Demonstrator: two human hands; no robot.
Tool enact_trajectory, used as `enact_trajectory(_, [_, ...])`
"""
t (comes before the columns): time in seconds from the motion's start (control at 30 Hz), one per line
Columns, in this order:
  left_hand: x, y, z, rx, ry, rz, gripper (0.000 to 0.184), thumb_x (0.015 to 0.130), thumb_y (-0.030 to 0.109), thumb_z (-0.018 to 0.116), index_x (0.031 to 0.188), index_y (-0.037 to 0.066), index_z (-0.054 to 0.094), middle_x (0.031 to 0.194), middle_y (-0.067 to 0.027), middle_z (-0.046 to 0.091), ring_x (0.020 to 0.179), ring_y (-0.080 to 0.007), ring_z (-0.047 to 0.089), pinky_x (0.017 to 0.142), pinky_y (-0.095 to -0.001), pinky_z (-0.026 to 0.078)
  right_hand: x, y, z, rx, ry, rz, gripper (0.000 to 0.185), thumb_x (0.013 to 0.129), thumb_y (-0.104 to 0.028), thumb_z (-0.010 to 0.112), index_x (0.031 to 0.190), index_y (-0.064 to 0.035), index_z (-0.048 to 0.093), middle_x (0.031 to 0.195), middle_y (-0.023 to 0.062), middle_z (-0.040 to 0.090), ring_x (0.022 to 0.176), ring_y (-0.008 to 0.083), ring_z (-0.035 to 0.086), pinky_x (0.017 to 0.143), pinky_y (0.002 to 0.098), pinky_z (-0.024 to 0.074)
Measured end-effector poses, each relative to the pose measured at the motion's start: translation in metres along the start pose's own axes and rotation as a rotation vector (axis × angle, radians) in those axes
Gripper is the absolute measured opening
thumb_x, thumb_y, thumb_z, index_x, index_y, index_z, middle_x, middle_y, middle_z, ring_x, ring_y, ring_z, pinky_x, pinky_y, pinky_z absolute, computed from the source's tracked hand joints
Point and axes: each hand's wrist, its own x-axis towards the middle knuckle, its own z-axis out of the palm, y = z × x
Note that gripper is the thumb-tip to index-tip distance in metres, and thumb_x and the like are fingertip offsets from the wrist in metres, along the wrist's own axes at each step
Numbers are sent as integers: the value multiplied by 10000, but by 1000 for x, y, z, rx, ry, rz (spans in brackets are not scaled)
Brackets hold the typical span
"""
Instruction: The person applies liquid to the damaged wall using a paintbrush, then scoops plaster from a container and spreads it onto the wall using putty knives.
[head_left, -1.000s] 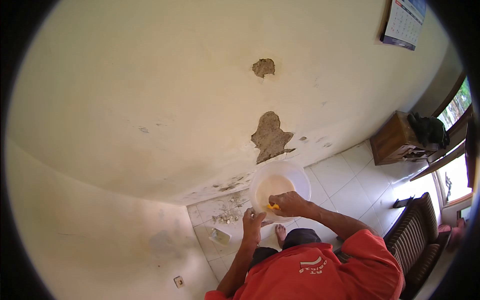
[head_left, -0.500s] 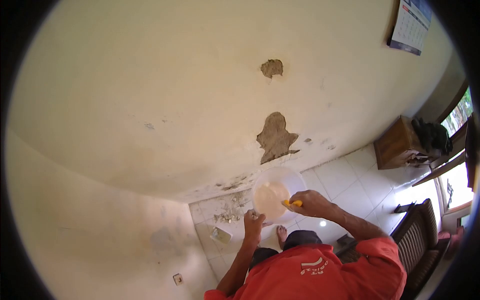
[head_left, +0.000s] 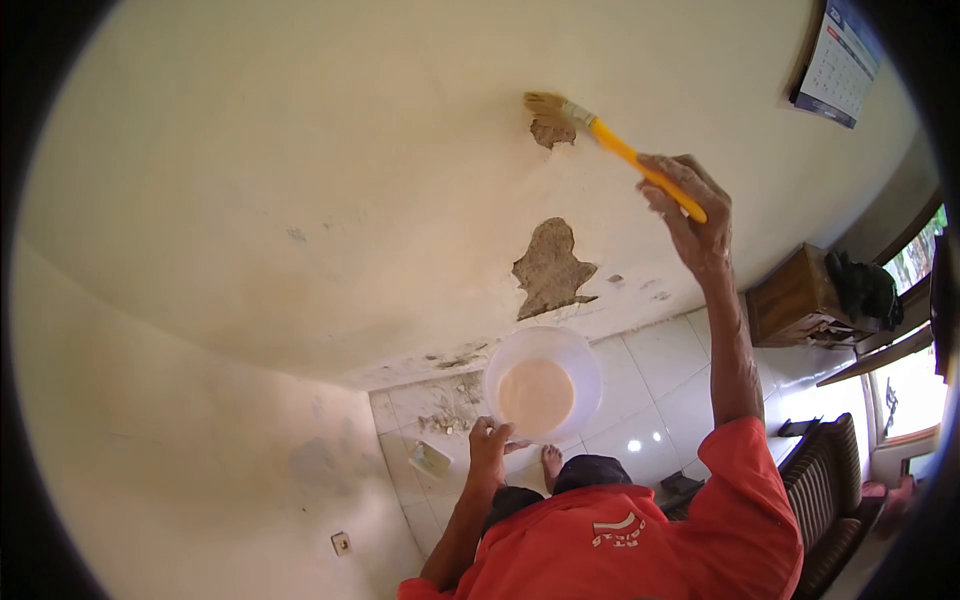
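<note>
I stood in the room and watched a person in a red shirt [head_left: 640,540], who worked at a pale wall [head_left: 300,130]. The right grip [head_left: 695,205] was raised and closed around the yellow handle of a paintbrush [head_left: 640,155], near the end of this handle. The brush was tilted, with its bristles up and to the left. The bristles seemed to touch the wall, and they covered the upper part of a small bare patch [head_left: 554,136], where the plaster was missing. Below it there was a larger bare patch [head_left: 555,270] with an uneven edge.

The left grip [head_left: 489,447] was much lower, narrow, with fingers and thumb holding the near left rim of a whitish bucket [head_left: 588,385]. Inside the bucket was a beige liquid [head_left: 537,397]. I could not tell if the bucket's bottom rested on the tiled floor [head_left: 645,365].

To the left of the bucket, well apart from it, a small pale container [head_left: 430,460] was on the floor. A wooden cabinet [head_left: 785,300] stood on the right, and a calendar [head_left: 840,65] hung above on the wall.
</note>
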Motion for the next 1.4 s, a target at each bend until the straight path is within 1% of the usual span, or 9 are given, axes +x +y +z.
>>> enact_trajectory(0.1, [-4, 0, -4, -16, 65, -13, 266, 841, 57, 656, 1018, -23, 475, 1058, -163, 575, 946, -300, 665, 749, -497, 639, 2, -1, -4, -164, 67, -3, 264, 865, -26, 701, 1129, -7, 704, 966, 139, 686, 822, 183, 673, 657, 291, 538])
enact_trajectory(0.23, [-1, -14, -17, -31, 100, -30, 261, 844, 62, 656, 1026, -10, 483, 1052, -163, 576, 945, -298, 664, 753, -496, 637, -19, -1, 6, 62, 110, -68, 268, 849, -14, 719, 1116, -3, 703, 1046, 116, 713, 911, 186, 685, 761, 298, 550])
enact_trajectory(0.33, [-2, -15, -17, -67, 110, 23, 226, 806, 30, 667, 896, -7, 463, 891, -95, 507, 793, -238, 641, 688, -444, 653, -14, 20, 14, -217, 100, -44, 255, 849, 18, 711, 1103, -1, 705, 1068, 138, 716, 953, 238, 682, 842, 329, 542])
enact_trajectory(0.7, [-6, -32, -51, -81, 205, 17, 252, 797, 64, 704, 875, -2, 473, 842, -71, 488, 769, -179, 606, 662, -412, 642, -31, 7, 28, -77, 219, 27, 273, 968, -60, 584, 1225, 5, 649, 1068, 149, 689, 878, 200, 698, 699, 265, 568])
enact_trajectory(0.77, [-7, -41, -61, 18, 221, 3, 288, 851, 93, 671, 1029, -49, 496, 1021, -169, 570, 927, -306, 662, 720, -472, 643, -26, 11, 44, -5, 230, -8, 267, 978, -90, 576, 1217, 0, 654, 1057, 140, 686, 868, 193, 701, 680, 258, 559])
enact_trajectory(0.9, [-23, -29, -70, -149, 181, 61, 219, 827, 27, 659, 890, -5, 451, 920, -100, 504, 857, -252, 652, 685, -450, 656, -35, -9, 37, -102, 270, 23, 260, 954, -11, 571, 1198, 18, 654, 1056, 153, 675, 865, 214, 711, 640, 262, 560])
enact_trajectory(0.97, [-31, -22, -78, -114, 184, 19, 244, 843, 64, 656, 956, -30, 462, 1036, -172, 556, 903, -312, 659, 720, -492, 647, -42, -18, 46, 68, 400, 4, 270, 946, 26, 556, 1199, 32, 648, 1040, 166, 676, 845, 216, 713, 643, 262, 560])
enact_trajectory(1.1, [-39, -13, -89, -112, 150, 19, 238, 843, 56, 648, 948, -27, 452, 1047, -175, 547, 891, -315, 658, 723, -494, 648, -40, -16, 72, -86, 227, -25, 253, 947, -9, 584, 1186, 34, 652, 1038, 154, 684, 849, 211, 718, 648, 269, 562])
enact_trajectory(1.4, [-30, -14, -152, 9, 162, -48, 283, 844, 48, 622, 1081, -29, 489, 967, -133, 604, 826, -220, 667, 714, -370, 620, -64, -9, 95, 78, 430, 131, 272, 965, -88, 611, 1211, 27, 637, 1020, 133, 690, 854, 197, 711, 679, 262, 562])
